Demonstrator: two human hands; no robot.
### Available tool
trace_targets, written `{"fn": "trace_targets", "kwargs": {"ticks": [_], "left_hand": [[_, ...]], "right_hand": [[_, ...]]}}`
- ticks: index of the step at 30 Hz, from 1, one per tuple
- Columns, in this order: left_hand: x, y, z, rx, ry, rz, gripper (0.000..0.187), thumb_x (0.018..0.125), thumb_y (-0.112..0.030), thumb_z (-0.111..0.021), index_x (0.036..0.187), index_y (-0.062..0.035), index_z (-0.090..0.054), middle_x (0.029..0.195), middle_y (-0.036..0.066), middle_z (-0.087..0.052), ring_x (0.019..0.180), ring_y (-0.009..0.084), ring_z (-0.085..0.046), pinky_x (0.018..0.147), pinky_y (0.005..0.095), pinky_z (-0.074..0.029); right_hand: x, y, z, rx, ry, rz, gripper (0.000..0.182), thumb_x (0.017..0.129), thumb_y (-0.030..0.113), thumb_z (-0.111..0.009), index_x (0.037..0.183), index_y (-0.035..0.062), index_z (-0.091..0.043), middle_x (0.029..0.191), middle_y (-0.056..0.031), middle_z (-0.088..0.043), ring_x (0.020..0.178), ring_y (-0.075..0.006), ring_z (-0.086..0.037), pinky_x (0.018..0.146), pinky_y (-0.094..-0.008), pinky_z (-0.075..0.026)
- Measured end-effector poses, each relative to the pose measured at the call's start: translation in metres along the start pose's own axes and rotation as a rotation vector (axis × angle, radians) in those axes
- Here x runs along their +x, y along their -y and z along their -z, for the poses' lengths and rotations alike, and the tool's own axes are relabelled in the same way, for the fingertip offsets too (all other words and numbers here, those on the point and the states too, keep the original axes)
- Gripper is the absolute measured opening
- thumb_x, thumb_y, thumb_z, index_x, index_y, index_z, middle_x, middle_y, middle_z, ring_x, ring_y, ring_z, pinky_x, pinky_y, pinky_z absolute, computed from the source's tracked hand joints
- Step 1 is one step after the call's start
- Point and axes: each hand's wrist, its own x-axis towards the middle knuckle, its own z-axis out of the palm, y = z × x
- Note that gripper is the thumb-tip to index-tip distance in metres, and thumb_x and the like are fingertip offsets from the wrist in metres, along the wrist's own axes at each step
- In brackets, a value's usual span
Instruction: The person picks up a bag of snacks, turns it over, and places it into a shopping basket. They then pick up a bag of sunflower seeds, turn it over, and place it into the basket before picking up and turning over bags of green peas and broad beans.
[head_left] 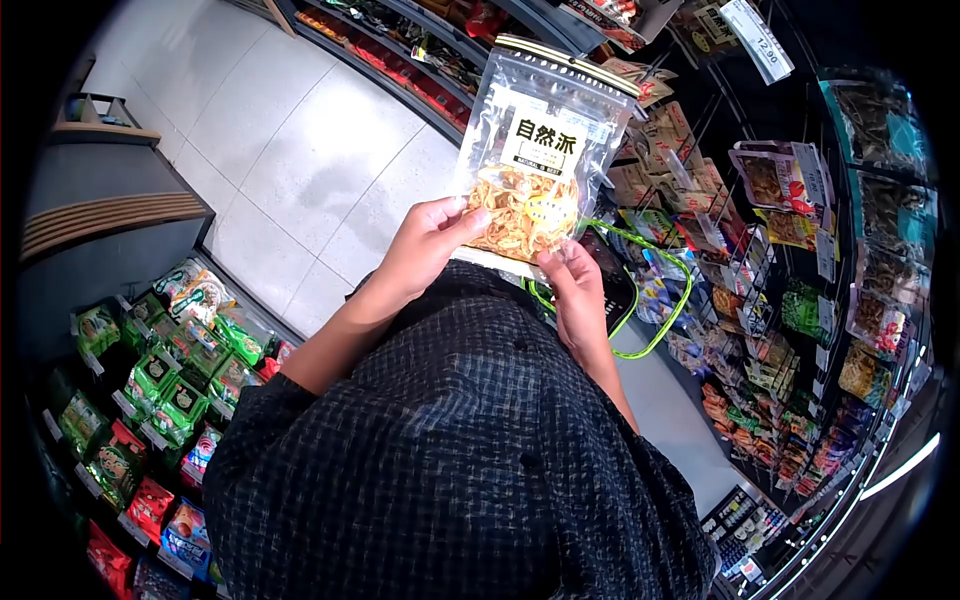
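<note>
Two hands hold a clear pouch of golden strips.

Left hand and right hand both pinch, bare forearms extended forward.

Left hand and right hand grasp the lower part of a clear pouch near racked packets.
</note>
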Motion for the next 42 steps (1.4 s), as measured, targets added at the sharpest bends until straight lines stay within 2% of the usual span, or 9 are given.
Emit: {"fn": "trace_targets", "kwargs": {"ticks": [9,17,25,33,36,38,39,41,42], "left_hand": [[-0.006,-0.004,-0.013,0.014,0.038,-0.017,0.034,0.095,-0.014,-0.054,0.118,0.0112,-0.055,0.102,0.012,-0.065,0.089,0.0116,-0.062,0.08,0.0241,-0.05],[-0.011,0.002,-0.013,0.023,0.075,0.114,0.033,0.095,-0.014,-0.054,0.117,0.0097,-0.056,0.104,0.011,-0.065,0.092,0.0115,-0.061,0.081,0.0243,-0.05],[-0.017,0.012,-0.014,0.033,0.135,0.097,0.03,0.096,-0.015,-0.054,0.116,0.0081,-0.057,0.104,0.009,-0.064,0.092,0.01,-0.06,0.082,0.0248,-0.049],[-0.027,0.013,-0.01,0.011,0.114,0.088,0.033,0.096,-0.015,-0.054,0.12,0.0079,-0.054,0.107,0.009,-0.063,0.094,0.01,-0.059,0.084,0.0252,-0.049],[-0.025,0.013,-0.01,-0.015,0.084,0.059,0.026,0.096,-0.017,-0.054,0.112,0.0041,-0.057,0.102,0.006,-0.063,0.092,0.0091,-0.059,0.081,0.024,-0.049],[-0.021,0.025,0.0,-0.165,-0.089,0.024,0.017,0.096,-0.019,-0.054,0.099,-0.0025,-0.055,0.093,0.003,-0.061,0.086,0.0076,-0.058,0.073,0.0219,-0.048],[-0.021,0.023,0.004,-0.167,-0.093,0.021,0.017,0.096,-0.019,-0.054,0.099,-0.0025,-0.055,0.093,0.003,-0.061,0.086,0.0076,-0.058,0.073,0.0219,-0.048],[-0.021,0.018,0.011,-0.15,-0.107,-0.025,0.023,0.098,-0.023,-0.049,0.109,-0.0031,-0.053,0.109,0.007,-0.059,0.089,0.0091,-0.058,0.078,0.0242,-0.049],[-0.021,0.012,0.006,-0.14,-0.162,-0.055,0.018,0.098,-0.024,-0.05,0.099,-0.0059,-0.053,0.103,0.006,-0.059,0.083,0.0084,-0.056,0.075,0.024,-0.048]], "right_hand": [[-0.007,0.003,-0.002,0.09,-0.006,0.002,0.025,0.091,0.01,-0.061,0.113,-0.0005,-0.056,0.105,-0.0063,-0.065,0.094,-0.01,-0.06,0.086,-0.025,-0.045],[-0.016,-0.011,0.009,0.176,-0.024,0.013,0.026,0.092,0.008,-0.059,0.115,-0.002,-0.055,0.109,-0.0084,-0.064,0.097,-0.0116,-0.06,0.089,-0.0271,-0.045],[-0.024,-0.016,0.007,0.122,-0.153,0.096,0.013,0.089,0.005,-0.062,0.099,0.0,-0.057,0.094,-0.0068,-0.065,0.085,-0.0099,-0.061,0.078,-0.0245,-0.048],[-0.023,-0.024,0.003,0.156,-0.116,0.063,0.013,0.089,0.006,-0.061,0.1,-0.001,-0.056,0.096,-0.0075,-0.065,0.085,-0.0101,-0.061,0.079,-0.0246,-0.048],[-0.023,-0.015,-0.002,0.174,-0.106,0.066,0.015,0.089,0.005,-0.061,0.101,-0.0012,-0.056,0.098,-0.0084,-0.065,0.087,-0.0105,-0.061,0.081,-0.0249,-0.047],[-0.023,-0.016,-0.003,0.186,-0.102,0.07,0.016,0.089,0.005,-0.061,0.102,-0.0013,-0.055,0.1,-0.0089,-0.065,0.089,-0.0107,-0.061,0.082,-0.025,-0.047],[-0.022,-0.018,-0.002,0.198,-0.096,0.078,0.017,0.089,0.005,-0.061,0.104,-0.0013,-0.055,0.101,-0.0091,-0.065,0.09,-0.0109,-0.061,0.083,-0.0252,-0.047],[-0.021,-0.019,-0.002,0.205,-0.088,0.084,0.018,0.089,0.005,-0.061,0.105,-0.0014,-0.055,0.102,-0.0093,-0.065,0.091,-0.0111,-0.061,0.084,-0.0254,-0.047],[-0.021,-0.018,-0.002,0.206,-0.087,0.08,0.019,0.089,0.005,-0.061,0.105,-0.0014,-0.055,0.102,-0.0094,-0.065,0.092,-0.0113,-0.061,0.084,-0.0255,-0.047]]}}
